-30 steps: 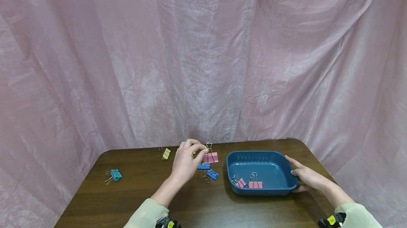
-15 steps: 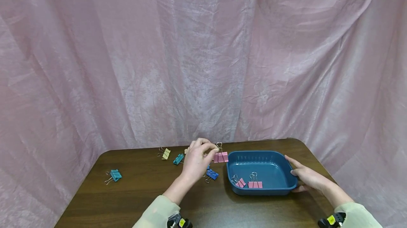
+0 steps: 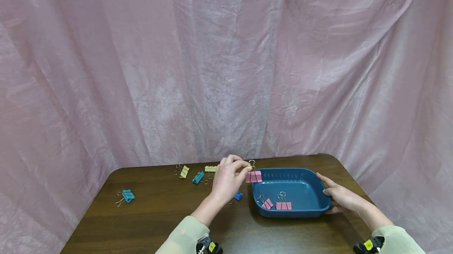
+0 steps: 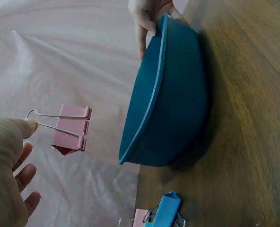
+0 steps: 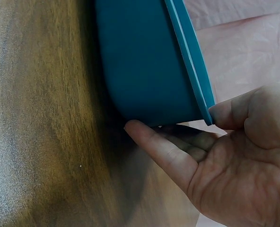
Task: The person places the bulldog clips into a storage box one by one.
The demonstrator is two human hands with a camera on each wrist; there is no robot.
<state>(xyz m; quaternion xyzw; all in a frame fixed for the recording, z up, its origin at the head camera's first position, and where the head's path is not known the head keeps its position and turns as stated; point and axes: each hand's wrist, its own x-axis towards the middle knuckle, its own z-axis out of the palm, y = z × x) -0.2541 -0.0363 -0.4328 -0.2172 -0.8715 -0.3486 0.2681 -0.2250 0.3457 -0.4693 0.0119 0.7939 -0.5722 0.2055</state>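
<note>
My left hand [image 3: 228, 177] pinches the wire handle of a pink binder clip [image 3: 253, 176], which hangs just over the left rim of the blue tray [image 3: 293, 212]. In the left wrist view the pink clip [image 4: 72, 130] dangles from my fingertips [image 4: 17, 130] beside the tray [image 4: 168, 104]. Two pink clips [image 3: 279, 204] lie inside the tray. My right hand [image 3: 339, 196] holds the tray's right side, thumb on the rim and fingers [image 5: 163, 151] against the tray's outer wall [image 5: 140, 61].
On the brown table [image 3: 148, 222] lie a teal clip [image 3: 127, 196] at the left, a yellow clip [image 3: 184, 171], another teal clip [image 3: 198, 177], a pale yellow clip [image 3: 210, 168] and a blue clip [image 3: 238, 196] near my left wrist. Pink curtain [image 3: 226, 61] hangs behind.
My left hand has carried the pink clip rightward from above the loose clips to the tray's left rim. The right hand and tray have stayed put.
</note>
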